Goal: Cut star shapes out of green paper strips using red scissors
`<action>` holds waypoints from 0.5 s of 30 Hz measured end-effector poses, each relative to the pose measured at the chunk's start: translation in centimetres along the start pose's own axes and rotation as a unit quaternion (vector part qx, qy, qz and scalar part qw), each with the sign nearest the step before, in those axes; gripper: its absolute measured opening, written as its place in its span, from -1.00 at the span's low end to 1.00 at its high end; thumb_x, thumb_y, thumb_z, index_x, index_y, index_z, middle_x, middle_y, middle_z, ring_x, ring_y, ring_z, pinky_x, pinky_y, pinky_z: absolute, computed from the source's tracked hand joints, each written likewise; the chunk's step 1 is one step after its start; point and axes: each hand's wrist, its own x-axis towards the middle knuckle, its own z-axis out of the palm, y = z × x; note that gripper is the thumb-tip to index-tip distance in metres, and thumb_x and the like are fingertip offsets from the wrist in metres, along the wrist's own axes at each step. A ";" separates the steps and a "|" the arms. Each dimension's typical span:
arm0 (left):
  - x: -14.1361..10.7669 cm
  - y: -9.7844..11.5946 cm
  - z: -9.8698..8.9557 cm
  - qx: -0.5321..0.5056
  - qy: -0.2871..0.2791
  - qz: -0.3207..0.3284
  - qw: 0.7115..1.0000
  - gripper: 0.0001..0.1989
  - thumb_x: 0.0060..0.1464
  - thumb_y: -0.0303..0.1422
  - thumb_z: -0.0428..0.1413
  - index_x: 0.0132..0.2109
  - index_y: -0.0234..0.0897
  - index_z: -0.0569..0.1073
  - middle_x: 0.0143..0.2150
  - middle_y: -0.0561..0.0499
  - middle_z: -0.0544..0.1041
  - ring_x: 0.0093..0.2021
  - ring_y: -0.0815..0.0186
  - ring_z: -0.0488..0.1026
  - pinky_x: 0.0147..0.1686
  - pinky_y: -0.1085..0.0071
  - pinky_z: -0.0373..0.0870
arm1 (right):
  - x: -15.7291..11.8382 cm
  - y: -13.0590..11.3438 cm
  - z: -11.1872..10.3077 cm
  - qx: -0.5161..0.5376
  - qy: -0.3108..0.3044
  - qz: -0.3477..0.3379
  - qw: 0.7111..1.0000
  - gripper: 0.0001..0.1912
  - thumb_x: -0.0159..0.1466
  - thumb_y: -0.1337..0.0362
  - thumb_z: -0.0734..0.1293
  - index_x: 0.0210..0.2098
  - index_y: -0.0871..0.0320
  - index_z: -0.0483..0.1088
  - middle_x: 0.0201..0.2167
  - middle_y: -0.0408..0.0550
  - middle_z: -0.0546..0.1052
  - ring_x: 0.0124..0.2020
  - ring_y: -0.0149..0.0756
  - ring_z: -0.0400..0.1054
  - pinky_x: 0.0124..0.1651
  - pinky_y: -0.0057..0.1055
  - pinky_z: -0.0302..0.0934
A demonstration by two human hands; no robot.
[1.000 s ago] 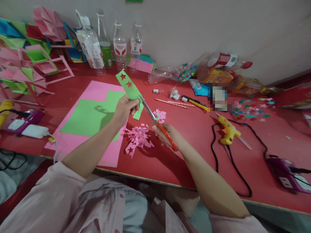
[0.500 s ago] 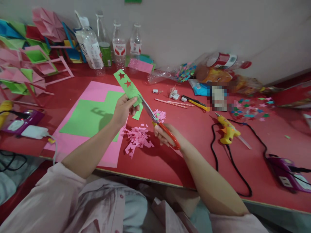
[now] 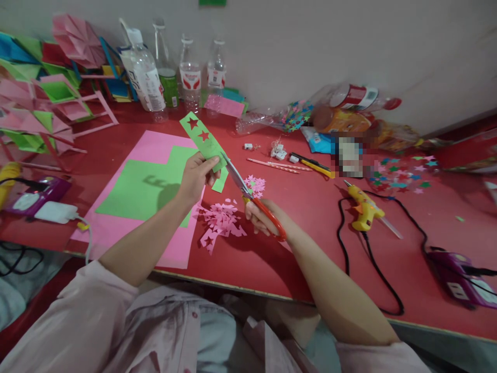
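Note:
Between thumb and fingers, my left hand (image 3: 198, 173) pinches a green paper strip (image 3: 212, 147) with star-shaped holes near its far end. My right hand (image 3: 264, 215) is closed round the orange handle of a pair of scissors (image 3: 267, 210). The tips of the blades meet the strip's right edge, close to my left fingers. Below the hands lie pink paper scraps (image 3: 221, 217), one with a star hole. Small pink paper stars (image 3: 256, 184) are heaped behind the scissors. Under my left forearm are green paper (image 3: 135, 189) and a larger pink sheet (image 3: 145, 146).
Several plastic bottles (image 3: 190, 77) stand along the wall. To the right lie a yellow glue gun (image 3: 365, 207) with a looping black cord, a yellow cutter (image 3: 322, 168) and scattered stars (image 3: 404, 173). Folded paper models (image 3: 58, 98) fill the left; purple power strips (image 3: 460, 280) sit at both ends.
The green strip has shifted very slightly left at its far end. The scissors and both hands hold nearly the same place.

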 end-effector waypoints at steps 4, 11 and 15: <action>0.0 -0.1 0.0 -0.008 -0.001 0.007 1.000 -0.84 0.00 -0.40 0.07 -0.51 -0.28 0.30 -0.70 0.16 0.36 -0.76 0.58 0.14 -0.75 0.57 0.01 | -0.3 -0.5 0.2 0.005 0.004 0.004 1.000 -0.42 0.06 -0.32 0.24 -0.58 0.09 0.17 -0.88 -0.37 0.08 -0.86 -0.55 -0.03 -0.64 -0.44 0.20; 0.0 -0.2 0.1 -0.007 0.006 0.007 1.000 -0.84 0.00 -0.39 0.09 -0.50 -0.28 0.30 -0.69 0.17 0.35 -0.75 0.58 0.14 -0.73 0.57 0.02 | -0.4 -0.5 0.3 0.008 0.008 0.006 1.000 -0.43 0.07 -0.30 0.24 -0.58 0.09 0.14 -0.88 -0.37 0.09 -0.87 -0.54 -0.02 -0.71 -0.49 0.13; 0.0 -0.2 0.1 -0.011 0.005 0.008 1.000 -0.84 0.00 -0.40 0.09 -0.50 -0.29 0.31 -0.69 0.17 0.35 -0.76 0.58 0.17 -0.74 0.58 0.02 | -0.3 -0.2 0.3 0.003 0.016 0.000 1.000 -0.45 0.13 -0.26 0.22 -0.58 0.10 0.15 -0.87 -0.37 0.09 -0.87 -0.55 -0.04 -0.71 -0.50 0.12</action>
